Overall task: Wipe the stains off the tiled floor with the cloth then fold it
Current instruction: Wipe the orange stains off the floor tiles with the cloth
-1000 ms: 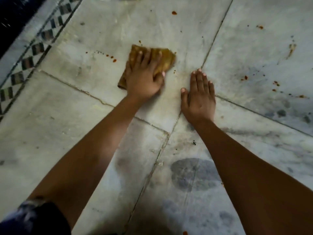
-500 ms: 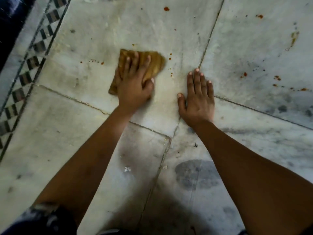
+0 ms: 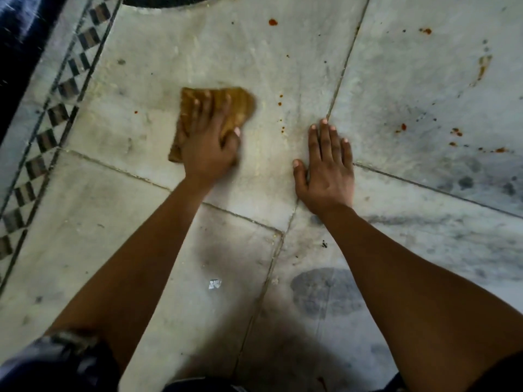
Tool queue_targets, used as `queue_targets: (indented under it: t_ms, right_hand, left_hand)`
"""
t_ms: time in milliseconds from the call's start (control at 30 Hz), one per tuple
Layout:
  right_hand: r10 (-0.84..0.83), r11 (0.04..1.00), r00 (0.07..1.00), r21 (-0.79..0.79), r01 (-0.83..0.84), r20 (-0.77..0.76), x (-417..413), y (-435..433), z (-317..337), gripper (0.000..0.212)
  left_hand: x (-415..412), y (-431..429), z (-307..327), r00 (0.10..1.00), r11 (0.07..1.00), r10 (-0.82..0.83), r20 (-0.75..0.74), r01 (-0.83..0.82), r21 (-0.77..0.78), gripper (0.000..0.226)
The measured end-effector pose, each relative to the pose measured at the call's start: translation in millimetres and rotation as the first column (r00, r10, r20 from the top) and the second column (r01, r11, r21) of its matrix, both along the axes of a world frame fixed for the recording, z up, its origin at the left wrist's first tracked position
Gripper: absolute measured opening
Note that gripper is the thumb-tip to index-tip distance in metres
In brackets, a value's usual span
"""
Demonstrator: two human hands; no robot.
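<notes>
Cloth [image 3: 240,104] is pressed onto the tiled floor [image 3: 141,222] by the flat left hand [image 3: 208,142] | right hand [image 3: 328,168] is laid flat, empty | nearest stains [image 3: 280,103] are located just right of cloth.

We read the cloth [image 3: 240,106] as soft woven fabric, mustard-brown, matt, w/ faint ribbing. The floor [image 3: 141,244] looks like pale marble-type stone tiles: smooth but dull, scuffed & smudged, rough grout joints. Its border strip [image 3: 69,89]: dark & pale inlay, equally matt. A small scrap [image 3: 214,283] looks foil-shiny.
</notes>
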State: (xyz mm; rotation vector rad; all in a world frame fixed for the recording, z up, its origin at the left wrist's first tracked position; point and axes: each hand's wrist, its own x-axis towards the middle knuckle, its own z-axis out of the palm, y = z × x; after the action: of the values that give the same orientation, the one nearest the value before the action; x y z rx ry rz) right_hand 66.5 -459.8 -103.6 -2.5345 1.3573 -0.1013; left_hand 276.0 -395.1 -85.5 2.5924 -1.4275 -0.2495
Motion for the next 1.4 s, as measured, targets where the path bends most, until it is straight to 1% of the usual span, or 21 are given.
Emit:
queue_targets:
  t_ms: [67, 100, 133, 167, 233, 300, 367, 433, 533, 600, 700, 767, 867, 933, 967, 1033, 1100, 1133, 1200, 1300, 1400]
  right_hand:
    - [-0.006, 1.0, 1.0, -0.006, 0.006, 0.006, -1, 1, -1, 0.066]
    - [-0.007, 1.0, 1.0, -0.009, 0.007, 0.007, -1, 1, -1, 0.066]
    - [-0.007, 1.0, 1.0, -0.011, 0.007, 0.006, -1, 1, -1, 0.066]
    - [-0.006, 1.0, 1.0, -0.011, 0.006, 0.007, 0, 0, -1, 0.066]
    - [-0.007, 1.0, 1.0, -0.015, 0.007, 0.015, 0, 0, -1, 0.066]
    - [-0.007, 1.0, 1.0, -0.027, 0.007, 0.014, -2, 0, -2, 0.066]
    - [0.002, 0.999, 1.0, -0.033, -0.002, 0.008, -1, 1, -3, 0.067]
    - [0.004, 0.999, 1.0, -0.047, -0.003, 0.015, 0, 1, -3, 0.067]
    - [-0.028, 0.999, 1.0, -0.039, 0.028, 0.009, 0, 5, 0, 0.07]
    - [-0.055, 0.998, 0.998, -0.023, 0.056, 0.032, 8, 19, 2, 0.073]
    - [-0.084, 0.996, 0.995, -0.014, 0.085, 0.055, 30, 42, 1, 0.074]
    - [-0.154, 0.988, 0.987, -0.024, 0.155, 0.038, 44, 46, -1, 0.074]
    - [-0.204, 0.978, 0.979, -0.044, 0.204, -0.013, 48, 44, -6, 0.076]
    - [-0.203, 0.978, 0.979, -0.048, 0.202, -0.023, 48, 44, -6, 0.076]
    - [-0.206, 0.978, 0.978, -0.051, 0.204, -0.027, 47, 44, -5, 0.076]
    - [-0.206, 0.978, 0.978, -0.045, 0.204, -0.032, 49, 44, -3, 0.076]
    - [-0.212, 0.977, 0.977, -0.037, 0.211, -0.033, 49, 43, -1, 0.076]
    - [-0.216, 0.976, 0.976, -0.037, 0.215, -0.03, 49, 44, -1, 0.076]
    - [-0.222, 0.974, 0.975, -0.039, 0.221, -0.022, 49, 44, -1, 0.076]
    - [-0.227, 0.973, 0.974, -0.04, 0.226, -0.015, 50, 44, -1, 0.076]
    - [-0.228, 0.973, 0.974, -0.045, 0.227, -0.016, 50, 44, -1, 0.077]
  left_hand:
    - [-8, 39, -1, 0.985, 0.986, -0.166, 0.039, 0.166, 0.004, 0.059]
    - [-2, 57, -2, 0.98, 0.982, -0.189, 0.069, 0.187, 0.024, 0.059]
    - [10, 70, -2, 0.982, 0.986, -0.163, 0.099, 0.159, 0.051, 0.059]
    - [28, 77, -2, 0.987, 0.993, -0.096, 0.126, 0.087, 0.077, 0.06]
    - [64, 68, -3, 0.982, 0.989, 0.107, 0.156, -0.122, 0.086, 0.061]
    - [90, 36, 0, 0.952, 0.952, 0.292, 0.093, -0.298, 0.068, 0.058]
    - [95, 4, 3, 0.933, 0.932, 0.358, 0.025, -0.359, 0.056, 0.057]
    - [73, -6, 0, 0.964, 0.963, 0.267, 0.002, -0.266, 0.047, 0.059]
    - [30, 35, -2, 0.999, 1.0, -0.013, 0.047, 0.013, -0.007, 0.063]
    - [34, 70, -2, 0.994, 0.998, -0.061, 0.096, 0.06, 0.014, 0.06]
    - [82, 81, 4, 0.991, 0.993, 0.085, 0.106, -0.093, 0.072, 0.058]
    - [115, 64, 9, 0.969, 0.964, 0.239, 0.064, -0.244, 0.104, 0.057]
    - [124, 24, 17, 0.934, 0.927, 0.357, 0.001, -0.354, 0.121, 0.058]
    - [100, 8, 17, 0.925, 0.928, 0.37, -0.089, -0.363, 0.081, 0.057]
    - [85, 10, 12, 0.932, 0.94, 0.341, -0.124, -0.337, 0.058, 0.055]
    - [63, 36, 5, 0.969, 0.974, 0.227, -0.099, -0.228, 0.001, 0.055]
    - [67, 70, 2, 0.987, 0.987, 0.162, -0.025, -0.162, 0.007, 0.06]
    - [79, 77, 2, 0.981, 0.981, 0.193, -0.007, -0.193, 0.018, 0.06]
    - [109, 67, 3, 0.946, 0.945, 0.324, 0.014, -0.324, 0.04, 0.059]
    - [150, 15, 5, 0.869, 0.868, 0.495, -0.007, -0.495, 0.044, 0.059]
    - [164, -42, 10, 0.86, 0.865, 0.501, -0.094, -0.502, 0.015, 0.059]
